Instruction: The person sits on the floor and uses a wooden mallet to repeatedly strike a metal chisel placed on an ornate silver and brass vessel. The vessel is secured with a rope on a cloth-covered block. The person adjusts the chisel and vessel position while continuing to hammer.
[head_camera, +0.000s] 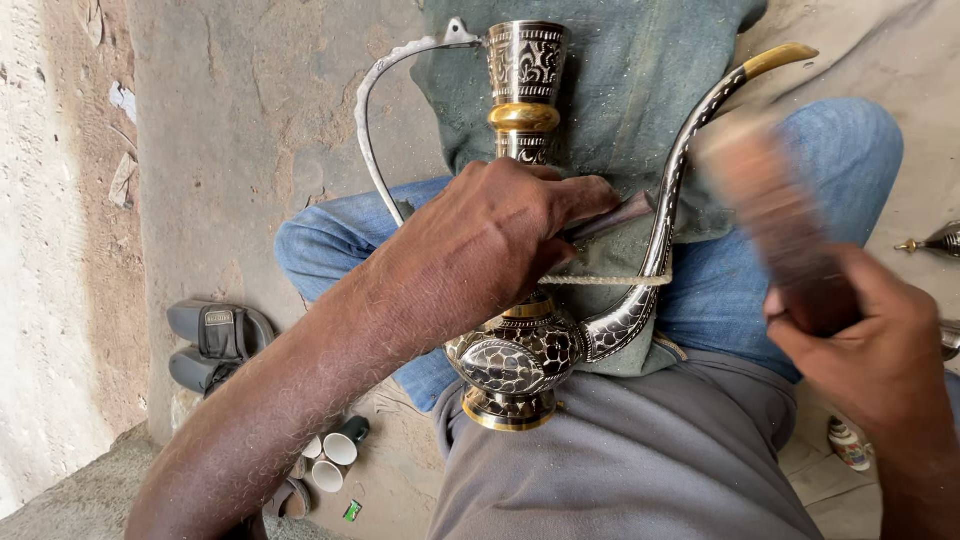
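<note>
Lap: the seated person's legs in blue jeans (845, 150), with a grey-green cloth (620, 90) spread over them, carry the work.
Vessel: a tall engraved black-and-silver metal ewer with brass bands (520, 350) lies across the lap. Its long axis runs from the brass foot ring near the person's waist to the flared mouth at the far end, so the mouth points away from the person.
Spout: a long curved spout with a brass tip (665, 210) rises from the belly on the right side and ends pointing away and to the right; a cord ties it to the neck.
Handle: a thin silver S-curved handle (372, 110) arcs off the left side from the mouth.
Left hand (490, 240): clenched around the vessel's neck, also gripping a dark slender tool (620, 215) whose tip sits against the spout.
Right hand (870, 340): closed around a brown wooden mallet-like block (775, 220), blurred, held up just to the right of the spout.
Floor, left: grey sandals (215, 345) and small white cups (335, 460) on the concrete.
Floor, right: a small brass-tipped lid (935, 240).
</note>
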